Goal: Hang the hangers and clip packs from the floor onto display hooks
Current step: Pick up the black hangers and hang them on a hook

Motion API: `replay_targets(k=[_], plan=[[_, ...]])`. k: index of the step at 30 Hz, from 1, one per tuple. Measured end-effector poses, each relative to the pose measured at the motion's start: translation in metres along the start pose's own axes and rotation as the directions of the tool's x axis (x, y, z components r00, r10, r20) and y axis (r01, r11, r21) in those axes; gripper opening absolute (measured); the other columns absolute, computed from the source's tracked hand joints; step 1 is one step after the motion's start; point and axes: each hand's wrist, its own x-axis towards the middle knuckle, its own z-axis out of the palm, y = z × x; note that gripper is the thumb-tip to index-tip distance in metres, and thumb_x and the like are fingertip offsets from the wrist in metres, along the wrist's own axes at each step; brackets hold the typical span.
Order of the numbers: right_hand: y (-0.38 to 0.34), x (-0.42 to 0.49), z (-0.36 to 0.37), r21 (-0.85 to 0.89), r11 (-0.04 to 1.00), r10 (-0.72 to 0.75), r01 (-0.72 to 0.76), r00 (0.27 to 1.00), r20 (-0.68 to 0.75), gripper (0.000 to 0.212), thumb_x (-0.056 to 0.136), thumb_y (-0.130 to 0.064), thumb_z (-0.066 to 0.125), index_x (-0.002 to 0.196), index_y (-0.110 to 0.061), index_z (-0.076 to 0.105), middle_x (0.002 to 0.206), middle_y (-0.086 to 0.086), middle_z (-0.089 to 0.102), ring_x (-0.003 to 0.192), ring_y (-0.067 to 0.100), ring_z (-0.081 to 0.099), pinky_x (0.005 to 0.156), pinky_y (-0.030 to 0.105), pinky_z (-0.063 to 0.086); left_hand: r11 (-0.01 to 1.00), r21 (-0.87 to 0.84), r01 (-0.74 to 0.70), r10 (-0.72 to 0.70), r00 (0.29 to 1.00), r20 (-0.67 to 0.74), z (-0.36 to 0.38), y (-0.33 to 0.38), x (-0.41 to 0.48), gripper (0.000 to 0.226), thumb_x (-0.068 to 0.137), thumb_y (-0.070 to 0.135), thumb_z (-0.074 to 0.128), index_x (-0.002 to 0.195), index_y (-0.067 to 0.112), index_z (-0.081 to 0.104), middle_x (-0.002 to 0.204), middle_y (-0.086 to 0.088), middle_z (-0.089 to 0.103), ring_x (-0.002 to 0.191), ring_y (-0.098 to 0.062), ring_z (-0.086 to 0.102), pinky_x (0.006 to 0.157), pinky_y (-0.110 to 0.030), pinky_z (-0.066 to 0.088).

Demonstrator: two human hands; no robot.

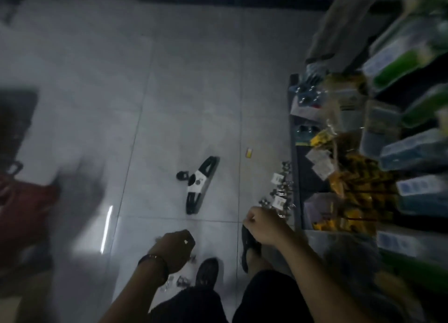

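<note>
A bundle of black hangers [201, 185] with a white label lies on the grey tiled floor ahead of me. Several clip packs [278, 191] with white tags lie on the floor against the shelf base at the right. My right hand [263, 227] hangs just below those packs, fingers curled closed; whether it grips anything is unclear. My left hand [175, 248] is lower and to the left, fingers closed, with small clips [180, 280] showing beneath it; I cannot tell if it holds them. The picture is dim and blurred.
A display rack [378, 152] full of yellow, green and blue packaged goods fills the right side. A small yellow item [249, 152] lies on the floor. A red bag [21, 213] sits at the left. My feet [207, 271] stand below my hands.
</note>
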Motion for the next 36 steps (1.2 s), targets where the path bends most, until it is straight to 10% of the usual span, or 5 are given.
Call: replay_targets(k=[11, 21, 24, 28, 36], plan=[[0.022, 0.342, 0.079, -0.221, 0.97, -0.039, 0.106, 0.956, 0.289, 0.048, 0.109, -0.041, 0.046, 0.146, -0.011, 0.048, 0.142, 0.017, 0.056, 0.118, 0.032, 0.061, 0.089, 0.036, 0.051, 0.952, -0.181, 0.248, -0.228, 0.966, 0.124, 0.092, -0.048, 0.319, 0.035, 0.103, 0.032, 0.058, 0.132, 0.012, 0.061, 0.129, -0.011, 0.068, 0.119, -0.03, 0.065, 0.1, -0.038, 0.055], [0.049, 0.567, 0.26, -0.249, 0.957, -0.073, 0.146, 0.957, 0.281, 0.024, 0.103, -0.029, 0.05, 0.112, -0.009, 0.06, 0.118, 0.015, 0.068, 0.103, 0.034, 0.065, 0.076, 0.033, 0.049, 0.839, -0.314, 0.446, -0.513, 0.84, -0.178, 0.212, -0.163, 0.605, 0.096, 0.083, 0.05, 0.079, 0.151, 0.01, 0.024, 0.142, -0.015, 0.043, 0.127, -0.039, 0.047, 0.098, -0.053, 0.048], [0.062, 0.598, 0.289, -0.215, 0.968, -0.072, 0.126, 0.967, 0.244, 0.03, 0.103, -0.028, 0.051, 0.124, -0.01, 0.061, 0.123, 0.014, 0.068, 0.108, 0.033, 0.066, 0.083, 0.036, 0.054, 0.855, -0.244, 0.457, -0.511, 0.822, -0.252, 0.247, -0.174, 0.647, 0.114, 0.082, 0.039, 0.082, 0.159, 0.006, 0.005, 0.146, -0.017, 0.039, 0.128, -0.039, 0.048, 0.1, -0.05, 0.05], [0.08, 0.598, 0.305, -0.223, 0.969, -0.053, 0.11, 0.968, 0.246, 0.042, 0.104, -0.03, 0.053, 0.137, -0.004, 0.046, 0.119, 0.021, 0.066, 0.106, 0.037, 0.065, 0.089, 0.047, 0.057, 0.875, -0.203, 0.439, -0.481, 0.83, -0.283, 0.265, -0.189, 0.665, 0.096, 0.068, 0.031, 0.089, 0.141, 0.012, 0.03, 0.127, -0.012, 0.048, 0.109, -0.037, 0.053, 0.084, -0.047, 0.054], [0.075, 0.533, 0.243, -0.115, 0.993, -0.004, 0.027, 0.98, 0.199, 0.052, 0.106, -0.034, 0.058, 0.147, -0.01, 0.038, 0.142, 0.017, 0.055, 0.124, 0.031, 0.058, 0.096, 0.036, 0.051, 0.75, -0.622, 0.223, -0.391, 0.909, -0.144, 0.214, -0.153, 0.589, 0.064, 0.072, 0.022, 0.084, 0.121, 0.026, 0.042, 0.111, -0.002, 0.068, 0.096, -0.029, 0.065, 0.08, -0.043, 0.06]])
